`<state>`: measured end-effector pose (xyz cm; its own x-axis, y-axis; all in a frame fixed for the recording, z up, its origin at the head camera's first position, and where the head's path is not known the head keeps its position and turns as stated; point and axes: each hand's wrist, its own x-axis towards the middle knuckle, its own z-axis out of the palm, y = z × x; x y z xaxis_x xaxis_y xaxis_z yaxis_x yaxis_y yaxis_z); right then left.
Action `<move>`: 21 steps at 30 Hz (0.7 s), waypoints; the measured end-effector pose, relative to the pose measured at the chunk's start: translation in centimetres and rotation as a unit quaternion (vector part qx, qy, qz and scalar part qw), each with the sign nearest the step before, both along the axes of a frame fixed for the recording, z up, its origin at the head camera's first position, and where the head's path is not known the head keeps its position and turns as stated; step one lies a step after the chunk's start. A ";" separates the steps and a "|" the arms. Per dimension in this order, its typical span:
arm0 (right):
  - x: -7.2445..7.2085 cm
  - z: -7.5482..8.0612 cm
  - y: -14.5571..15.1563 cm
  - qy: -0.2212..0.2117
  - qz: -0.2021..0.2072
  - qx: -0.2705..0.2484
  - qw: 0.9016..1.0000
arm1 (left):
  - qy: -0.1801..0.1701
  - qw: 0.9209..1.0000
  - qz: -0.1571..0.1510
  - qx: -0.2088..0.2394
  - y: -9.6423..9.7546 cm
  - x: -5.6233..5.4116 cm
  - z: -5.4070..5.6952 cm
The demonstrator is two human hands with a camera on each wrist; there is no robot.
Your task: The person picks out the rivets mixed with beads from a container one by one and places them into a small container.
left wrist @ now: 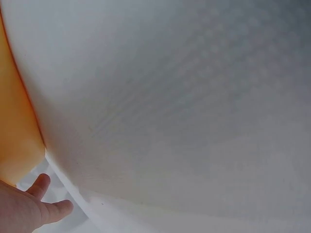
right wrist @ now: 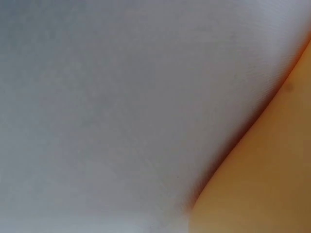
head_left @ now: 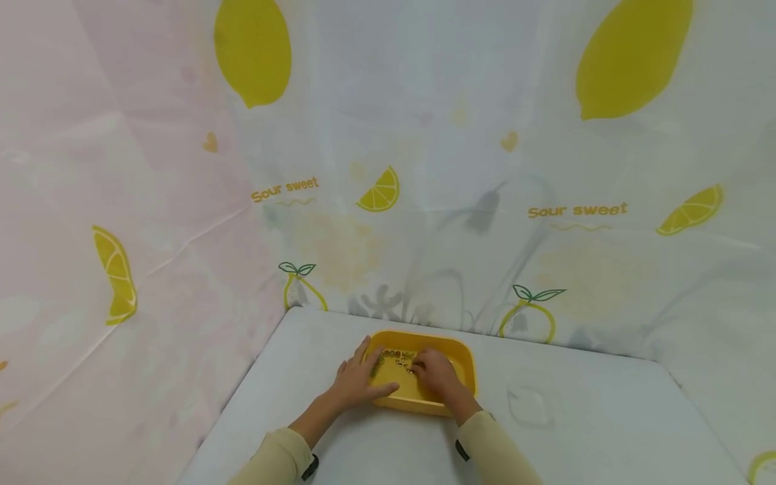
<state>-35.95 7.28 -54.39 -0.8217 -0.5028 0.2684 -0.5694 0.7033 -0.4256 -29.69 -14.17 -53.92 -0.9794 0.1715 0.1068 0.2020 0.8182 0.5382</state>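
Note:
A shallow yellow tray lies on the white table, with several small round beads in a row along its back left part. Loose shiny small pieces are scattered near the tray's middle. My left hand rests at the tray's left rim, fingers spread and thumb reaching over the near side. In the left wrist view, two fingers of that hand show beside the tray wall. Inside the tray, my right hand bends its fingers down at the loose pieces; I cannot tell whether it pinches one.
The white table extends on both sides of the tray, with a faint squarish outline at right. A lemon-printed curtain hangs behind and along the left. In the right wrist view, the tray's outer wall stands against the tabletop.

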 end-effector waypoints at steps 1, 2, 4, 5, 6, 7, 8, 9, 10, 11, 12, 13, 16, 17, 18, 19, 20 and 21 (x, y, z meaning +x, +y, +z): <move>-0.1 -0.1 0.0 0.002 0.000 -0.001 1.000 | 0.000 1.000 0.001 -0.002 0.0 0.0 0.0; -0.2 -0.1 0.0 0.005 0.001 0.001 1.000 | 0.003 1.000 0.000 -0.003 0.0 -0.1 0.0; -0.3 -0.3 0.0 0.008 -0.001 0.002 1.000 | 0.003 1.000 -0.001 -0.005 -0.1 -0.1 0.0; -0.3 -0.3 0.0 0.006 -0.004 0.002 1.000 | 0.006 1.000 -0.003 -0.003 -0.1 -0.1 0.0; -0.4 -0.3 0.0 0.003 -0.007 0.003 1.000 | 0.006 1.000 -0.004 -0.003 -0.1 -0.1 0.0; -0.4 -0.3 0.0 -0.001 -0.009 0.003 1.000 | 0.005 1.000 -0.004 -0.002 0.0 0.0 0.0; -0.3 -0.3 0.0 -0.003 -0.010 0.003 1.000 | 0.005 1.000 -0.005 0.000 0.0 0.0 0.0; -0.3 -0.3 0.1 -0.009 -0.011 0.000 1.000 | 0.004 1.000 -0.003 -0.001 0.0 0.1 0.0; -0.3 -0.3 0.0 -0.013 -0.012 -0.002 1.000 | 0.003 1.000 -0.002 -0.001 0.0 0.1 0.0; -0.2 -0.2 0.0 -0.018 -0.012 -0.003 1.000 | 0.005 1.000 -0.001 0.002 0.0 0.1 0.0; -0.2 -0.2 0.0 -0.022 -0.012 -0.005 1.000 | 0.003 1.000 0.000 0.002 0.0 0.1 0.0; -0.2 -0.1 0.0 -0.027 -0.015 -0.006 1.000 | 0.003 1.000 0.000 0.004 0.0 0.1 0.0; -0.2 0.0 -0.1 -0.047 -0.026 -0.005 0.999 | 0.001 1.000 -0.002 0.007 0.0 0.2 0.1; -0.2 0.1 -0.1 -0.056 -0.030 -0.005 0.998 | -0.001 1.000 -0.002 0.009 0.0 0.2 0.1; -0.1 0.1 -0.1 -0.064 -0.034 -0.005 0.997 | -0.003 1.000 -0.003 0.009 -0.1 0.2 0.1; -0.1 0.1 -0.1 -0.070 -0.037 -0.004 0.997 | -0.004 1.000 -0.003 0.010 -0.1 0.2 0.1; -0.1 0.1 -0.1 -0.076 -0.038 -0.003 0.996 | -0.005 1.000 -0.003 0.012 -0.1 0.2 0.1; 0.0 0.2 -0.1 -0.081 -0.039 -0.004 0.996 | -0.006 1.000 -0.003 0.013 -0.1 0.2 0.1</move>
<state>-35.99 7.13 -54.24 -0.8912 -0.4335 0.1337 -0.4365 0.7392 -0.5129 -29.51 -14.27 -53.84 -0.9794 0.1755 0.0994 0.2008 0.8030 0.5611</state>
